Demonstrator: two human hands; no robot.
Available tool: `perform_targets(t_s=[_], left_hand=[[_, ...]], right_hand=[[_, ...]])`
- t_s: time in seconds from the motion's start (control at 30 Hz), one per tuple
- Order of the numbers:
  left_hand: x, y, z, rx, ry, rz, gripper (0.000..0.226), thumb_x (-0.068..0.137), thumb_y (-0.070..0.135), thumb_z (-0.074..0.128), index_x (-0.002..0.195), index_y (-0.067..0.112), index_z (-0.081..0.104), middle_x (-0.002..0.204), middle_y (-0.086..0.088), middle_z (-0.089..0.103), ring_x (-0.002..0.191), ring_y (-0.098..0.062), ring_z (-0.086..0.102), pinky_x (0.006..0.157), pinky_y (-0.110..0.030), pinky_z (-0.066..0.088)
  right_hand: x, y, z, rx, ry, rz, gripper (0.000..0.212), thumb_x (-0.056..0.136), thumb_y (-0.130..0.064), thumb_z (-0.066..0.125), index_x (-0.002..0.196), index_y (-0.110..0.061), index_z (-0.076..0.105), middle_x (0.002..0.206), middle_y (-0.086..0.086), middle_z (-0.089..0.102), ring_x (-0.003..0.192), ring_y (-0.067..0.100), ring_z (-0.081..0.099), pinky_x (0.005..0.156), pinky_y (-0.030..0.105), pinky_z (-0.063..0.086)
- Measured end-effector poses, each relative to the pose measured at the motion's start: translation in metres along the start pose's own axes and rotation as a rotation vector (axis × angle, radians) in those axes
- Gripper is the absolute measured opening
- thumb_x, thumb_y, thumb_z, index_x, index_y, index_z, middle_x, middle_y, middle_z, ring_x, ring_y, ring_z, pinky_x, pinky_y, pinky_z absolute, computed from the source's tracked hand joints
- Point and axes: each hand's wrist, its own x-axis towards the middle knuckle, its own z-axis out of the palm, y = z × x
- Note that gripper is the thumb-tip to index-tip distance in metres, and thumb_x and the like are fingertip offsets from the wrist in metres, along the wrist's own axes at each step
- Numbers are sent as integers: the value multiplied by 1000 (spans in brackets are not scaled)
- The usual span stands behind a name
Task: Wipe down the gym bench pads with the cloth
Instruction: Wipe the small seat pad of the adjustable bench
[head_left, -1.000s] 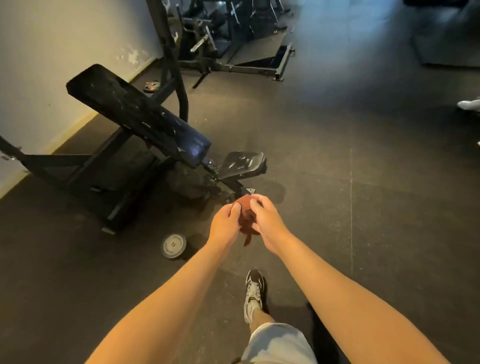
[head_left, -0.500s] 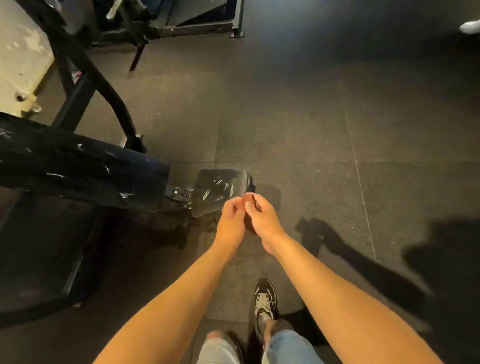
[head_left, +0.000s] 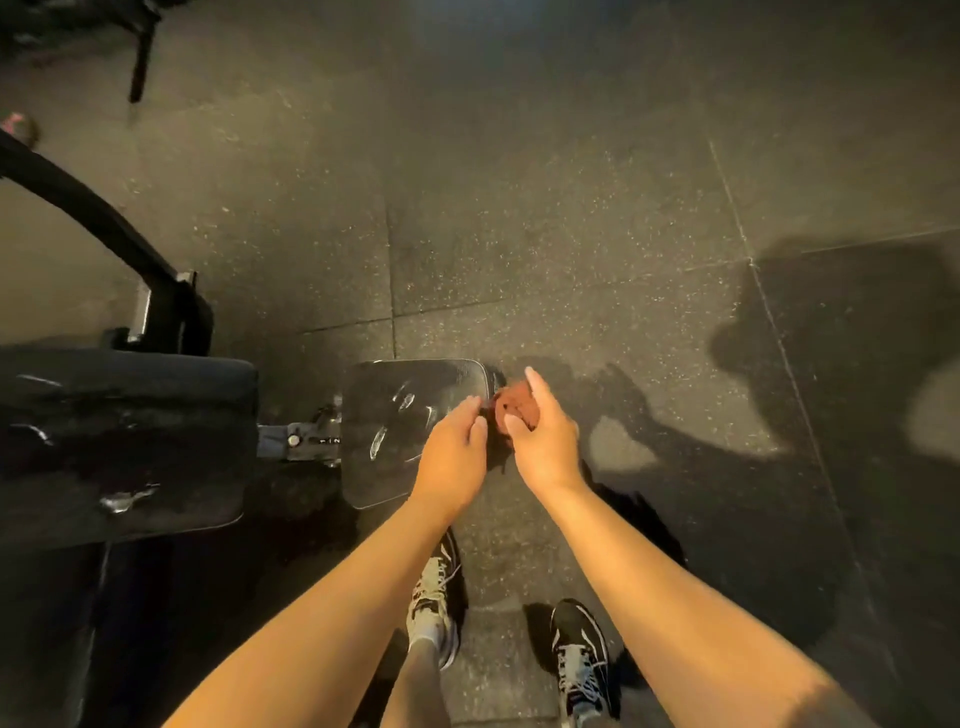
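The floor (head_left: 571, 234) under me is dark rubber tile flecked with pale specks. Thin seams (head_left: 390, 270) cross at mid-frame, and another runs down the right. Warm yellowish light falls across it, and a broad shadow (head_left: 857, 353) darkens the right side. In the upper left are a curved black metal bar (head_left: 93, 218) and a thin dark equipment leg (head_left: 140, 62).

We saw the left forearm (head_left: 337, 597) and the right forearm (head_left: 675, 597) bare along all that showed, and the left hand (head_left: 452, 457) and right hand (head_left: 543, 441) bare too. On the feet we noted low black trainers. The left trainer (head_left: 434, 597) had a pale top and whitish laces. The right trainer (head_left: 582, 654) had white curved stripes and grey laces. A pale sock (head_left: 423, 636) rose above the left one.
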Motion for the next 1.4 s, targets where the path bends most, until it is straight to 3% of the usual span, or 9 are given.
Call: perform_targets(t_s=[0.17, 0.27, 0.37, 0.57, 0.7, 0.87, 1.1, 1.27, 1.4], left_hand=[[41, -33, 15, 14, -4, 102, 28, 104, 13, 39, 121, 16, 61, 112, 4, 67, 99, -6, 59, 81, -25, 39], [43, -43, 14, -27, 5, 116, 36, 105, 11, 38, 128, 26, 61, 109, 31, 61, 98, 20, 51, 83, -7, 37], [40, -50, 13, -48, 11, 50, 39, 107, 20, 40, 142, 27, 55, 132, 28, 57, 117, 19, 45, 92, 3, 27], [38, -56, 11, -5, -19, 37, 41, 108, 30, 41, 148, 25, 48, 150, 9, 49, 140, -6, 41, 119, -29, 31], [40, -59, 12, -32, 6, 9, 39, 107, 30, 43, 146, 28, 51, 148, 12, 52, 138, -2, 42, 119, -30, 31], [45, -67, 10, -66, -10, -19, 39, 107, 32, 43, 145, 31, 52, 147, 15, 52, 137, -1, 43, 118, -28, 31], [45, -60, 10, -61, -5, -31, 39, 107, 29, 43, 144, 27, 54, 146, 13, 54, 136, -1, 44, 116, -25, 31], [52, -69, 9, 21, 16, 13, 43, 108, 37, 38, 148, 27, 50, 148, 11, 51, 134, -8, 49, 116, -36, 36], [55, -68, 9, -18, 35, -20, 50, 104, 48, 33, 148, 29, 48, 148, 11, 52, 129, -7, 55, 113, -41, 40]], right_hand=[[61, 6, 20, -64, 12, -70, 46, 98, -17, 57, 144, -21, 51, 145, -2, 53, 134, 14, 46, 94, -7, 14], [74, 9, 42, -92, -62, -98, 41, 102, -21, 48, 142, -17, 54, 152, 1, 44, 142, 13, 35, 112, 15, 18], [59, 16, 47, -79, 33, -128, 36, 103, -12, 46, 137, -12, 58, 145, 0, 47, 134, 10, 42, 108, 10, 22], [18, 53, 23, -37, 29, -49, 20, 98, -4, 54, 104, -4, 73, 98, -5, 62, 89, 5, 64, 76, 6, 46], [45, 29, 23, -30, 81, -114, 33, 100, -5, 51, 131, -5, 62, 127, 2, 58, 106, -12, 52, 91, -4, 29], [75, 19, 54, -138, -4, -209, 40, 102, -11, 47, 142, -14, 54, 149, 5, 48, 143, 19, 34, 121, 31, 22], [29, 50, 42, -90, 87, -291, 35, 90, -2, 64, 122, -14, 71, 130, -2, 64, 126, 15, 56, 110, 41, 41], [72, 8, 41, 13, -23, -111, 51, 101, -11, 53, 149, -21, 44, 163, 4, 22, 149, 17, 22, 122, 35, 23], [74, 13, 46, -136, -14, -130, 46, 103, -15, 47, 149, -15, 44, 160, 5, 32, 148, 19, 26, 118, 24, 17]])
